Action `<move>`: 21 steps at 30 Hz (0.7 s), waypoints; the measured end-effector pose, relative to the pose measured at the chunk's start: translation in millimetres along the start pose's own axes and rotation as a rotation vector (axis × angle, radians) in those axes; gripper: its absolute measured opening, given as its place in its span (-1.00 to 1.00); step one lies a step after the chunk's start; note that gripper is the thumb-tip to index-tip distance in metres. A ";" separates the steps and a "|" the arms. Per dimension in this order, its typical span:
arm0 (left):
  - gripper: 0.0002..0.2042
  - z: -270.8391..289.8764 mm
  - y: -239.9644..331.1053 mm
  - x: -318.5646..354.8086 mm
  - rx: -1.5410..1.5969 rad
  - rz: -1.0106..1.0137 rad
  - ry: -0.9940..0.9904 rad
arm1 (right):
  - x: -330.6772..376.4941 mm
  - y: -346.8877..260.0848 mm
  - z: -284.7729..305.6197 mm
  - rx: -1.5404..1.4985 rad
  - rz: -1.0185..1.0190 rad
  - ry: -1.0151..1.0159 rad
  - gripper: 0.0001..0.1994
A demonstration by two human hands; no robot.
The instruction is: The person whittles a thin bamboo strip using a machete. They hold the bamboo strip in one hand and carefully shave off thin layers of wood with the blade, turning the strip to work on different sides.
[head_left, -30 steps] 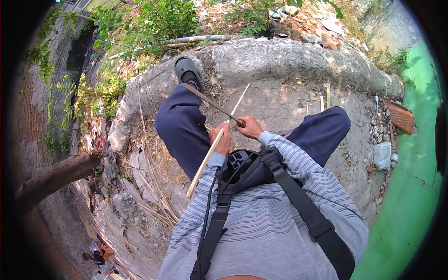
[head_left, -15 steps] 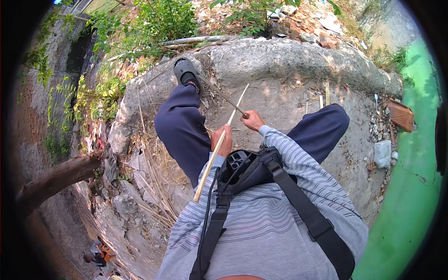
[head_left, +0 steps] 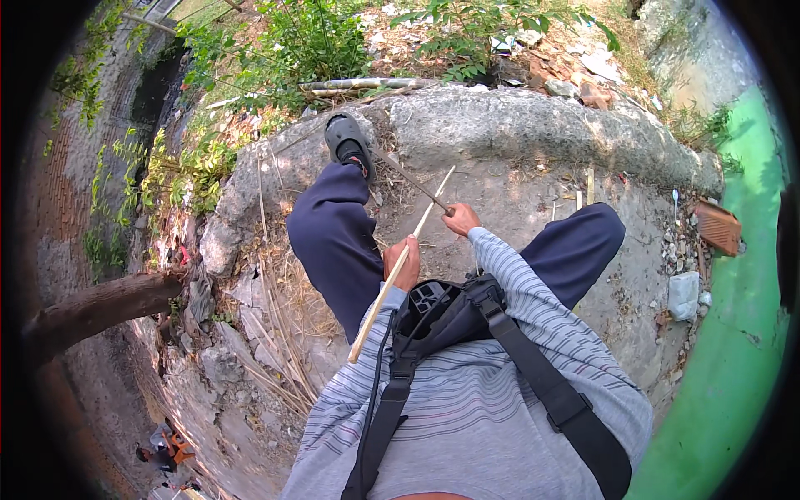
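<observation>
My left hand (head_left: 402, 262) is closed around the middle of a pale split-bamboo strip (head_left: 375, 321). One end of the strip lies along my left forearm, and its narrow tip points up and away. My right hand (head_left: 461, 221) grips the short handle of a long, thin knife (head_left: 410, 177). Its dark blade reaches toward my left shoe (head_left: 346, 137) and crosses the strip near the tip. Whether the cutting edge bites into the strip is too small to tell.
A low rough stone kerb (head_left: 533, 121) curves ahead of my feet. More thin strips (head_left: 275, 333) lie on the left. On the right are an orange-brown basket (head_left: 717, 227), a crumpled clear bag (head_left: 683, 296) and a green strip of ground (head_left: 708, 400). A person (head_left: 158, 454) sits far lower left.
The whole view has shifted, so the scene sits slightly lower and farther right. My right hand and the knife have moved a little toward the strip's tip. Both grips stay the same.
</observation>
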State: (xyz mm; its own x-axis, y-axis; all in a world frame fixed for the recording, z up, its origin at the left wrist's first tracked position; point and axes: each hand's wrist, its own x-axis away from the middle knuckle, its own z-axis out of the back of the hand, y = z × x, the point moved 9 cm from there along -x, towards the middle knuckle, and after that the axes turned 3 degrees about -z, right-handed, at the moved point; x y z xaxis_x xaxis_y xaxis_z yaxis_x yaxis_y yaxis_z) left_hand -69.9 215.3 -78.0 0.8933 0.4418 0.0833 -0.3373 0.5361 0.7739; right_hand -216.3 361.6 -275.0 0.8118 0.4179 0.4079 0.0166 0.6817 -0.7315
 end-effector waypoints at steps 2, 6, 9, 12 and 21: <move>-0.57 -0.4 -0.4 1.7 0.000 0.002 0.001 | -2.2 3.1 -1.7 0.035 -0.031 -0.032 -0.66; -0.57 1.5 1.5 1.6 -0.014 0.005 0.020 | -11.0 9.0 -7.3 0.088 -0.059 -0.093 -0.65; -0.57 4.0 -3.7 -0.6 0.017 0.023 0.033 | -12.1 4.6 -4.3 0.053 -0.012 -0.046 -0.66; -0.63 0.3 3.3 -3.7 0.138 0.057 -0.022 | -13.9 9.1 9.8 0.004 0.045 0.014 -0.64; -0.63 -45.2 -85.2 1.3 0.452 0.460 -0.329 | 7.4 3.3 16.8 0.074 -0.023 -0.091 -0.58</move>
State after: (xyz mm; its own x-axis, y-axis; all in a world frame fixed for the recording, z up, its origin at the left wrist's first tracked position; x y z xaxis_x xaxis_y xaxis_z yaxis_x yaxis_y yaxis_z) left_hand -53.5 202.7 -172.2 0.7577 0.2731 0.5927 -0.6083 -0.0334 0.7930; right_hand -220.0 377.1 -265.1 0.7555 0.4517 0.4745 -0.0111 0.7331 -0.6800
